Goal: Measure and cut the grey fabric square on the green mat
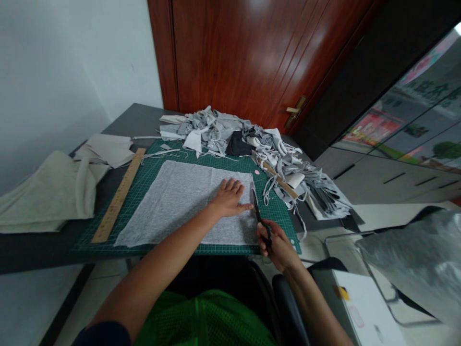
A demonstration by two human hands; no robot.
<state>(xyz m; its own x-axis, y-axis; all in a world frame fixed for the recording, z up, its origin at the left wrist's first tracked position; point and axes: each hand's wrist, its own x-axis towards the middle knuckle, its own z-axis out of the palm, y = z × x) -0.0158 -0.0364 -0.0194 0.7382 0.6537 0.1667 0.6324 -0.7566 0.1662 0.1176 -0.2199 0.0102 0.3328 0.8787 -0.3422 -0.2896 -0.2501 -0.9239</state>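
Observation:
A piece of light grey fabric [180, 202] lies flat across the green cutting mat [90, 235]. My left hand [228, 198] rests on the fabric near its right side, palm down with the fingers spread. Black-handled scissors [256, 206] are gripped in my right hand [275, 242], just off the mat's lower right part. Their blades point away from me along the fabric's right edge. Whether the blades are parted I cannot make out.
A wooden ruler [120, 197] lies on the mat's left side. Grey and white fabric scraps [216, 129] are heaped along the back and right. Folded beige cloth [46, 192] sits at the left. A white box [370, 307] stands low on the right.

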